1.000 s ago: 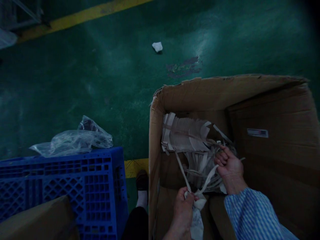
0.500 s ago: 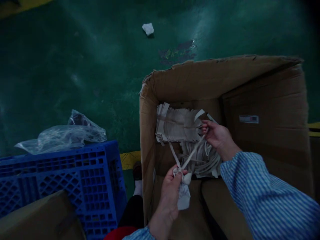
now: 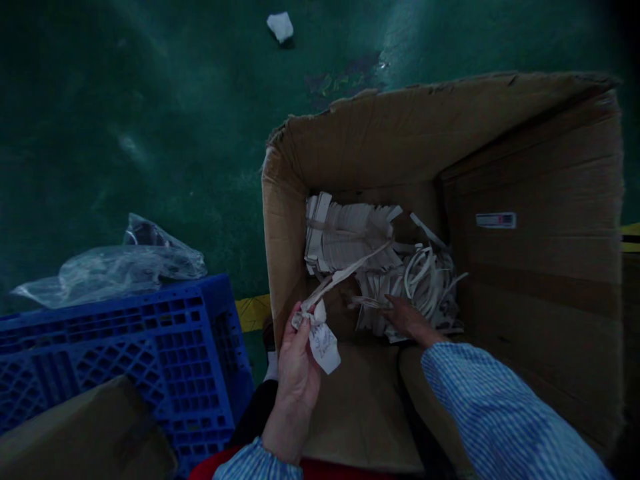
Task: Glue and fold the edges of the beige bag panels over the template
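Observation:
Inside a deep cardboard box [image 3: 280, 220], my left hand [image 3: 299, 373] pinches the knotted end of a pale tie strip [image 3: 340, 275]. A white paper tag [image 3: 325, 348] with handwriting hangs from that knot. The strip runs up to a bundle of stacked pale strips [image 3: 355, 227], banded across its middle. My right hand [image 3: 409, 321] reaches low over a second, looser bundle with curled strips [image 3: 425, 277]. Its fingers are bent at a blurred band on that bundle; what they grip is not clear.
A blue plastic pallet [image 3: 213, 340] stands left of the box, with clear plastic film [image 3: 135, 263] and a brown carton [image 3: 85, 433] on it. On the green floor lies a white scrap [image 3: 281, 27]. A printed label [image 3: 496, 220] is on the box's right wall.
My left hand has moved left with the knot and tag, drawing the strip out. My right hand has left that strip and dropped to the looser bundle. The view has shifted slightly.

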Action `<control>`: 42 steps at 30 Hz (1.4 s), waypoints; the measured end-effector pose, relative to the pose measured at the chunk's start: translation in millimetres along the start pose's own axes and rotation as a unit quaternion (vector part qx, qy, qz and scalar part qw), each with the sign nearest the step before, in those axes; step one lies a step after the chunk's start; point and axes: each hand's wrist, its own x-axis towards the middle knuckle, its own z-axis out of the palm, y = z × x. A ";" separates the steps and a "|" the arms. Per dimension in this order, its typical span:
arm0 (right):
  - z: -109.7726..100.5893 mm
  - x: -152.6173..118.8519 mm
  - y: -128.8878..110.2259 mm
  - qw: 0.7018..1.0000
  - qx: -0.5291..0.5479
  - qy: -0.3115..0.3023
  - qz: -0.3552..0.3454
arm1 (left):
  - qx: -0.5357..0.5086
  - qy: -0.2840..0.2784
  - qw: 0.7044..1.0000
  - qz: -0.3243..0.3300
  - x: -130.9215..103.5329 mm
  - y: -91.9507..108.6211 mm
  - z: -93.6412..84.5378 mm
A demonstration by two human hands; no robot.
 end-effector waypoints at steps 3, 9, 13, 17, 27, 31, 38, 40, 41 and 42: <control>39.8 -17.1 9.3 0.995 -0.100 -0.021 0.018 | 0.006 -0.002 1.000 -0.005 -2.0 -3.0 0.6; 76.5 -66.0 17.9 0.970 -0.228 -0.081 -0.019 | 0.018 -0.013 1.000 -0.014 -5.1 -8.8 2.0; 75.7 -93.5 23.8 0.960 -0.263 -0.085 -0.051 | 0.026 -0.036 0.999 -0.010 -6.7 -12.9 1.2; 54.1 -120.2 29.7 0.957 -0.271 -0.051 -0.087 | 0.047 -0.064 0.997 -0.017 -8.2 -16.7 -1.8; 26.3 -138.6 -10.8 0.969 -0.218 0.041 -0.104 | 0.200 -0.020 0.966 -0.165 -20.7 -73.6 -20.0; 42.6 -129.1 -41.4 0.973 -0.180 0.067 -0.128 | 0.222 -0.037 0.952 -0.206 -24.0 -99.7 -27.5; 54.4 -142.3 -25.8 0.978 -0.099 0.097 -0.157 | 0.199 -0.081 0.955 -0.204 -23.5 -119.8 -30.9; 59.8 -147.4 -20.1 0.978 -0.077 0.104 -0.163 | 0.189 -0.078 0.958 -0.202 -21.9 -129.0 -28.1; 63.0 -149.7 -18.8 0.978 -0.065 0.106 -0.168 | 0.186 -0.073 0.959 -0.202 -20.4 -134.1 -26.3; 66.0 -151.9 -18.0 0.977 -0.053 0.107 -0.176 | 0.183 -0.068 0.960 -0.201 -18.6 -139.0 -24.6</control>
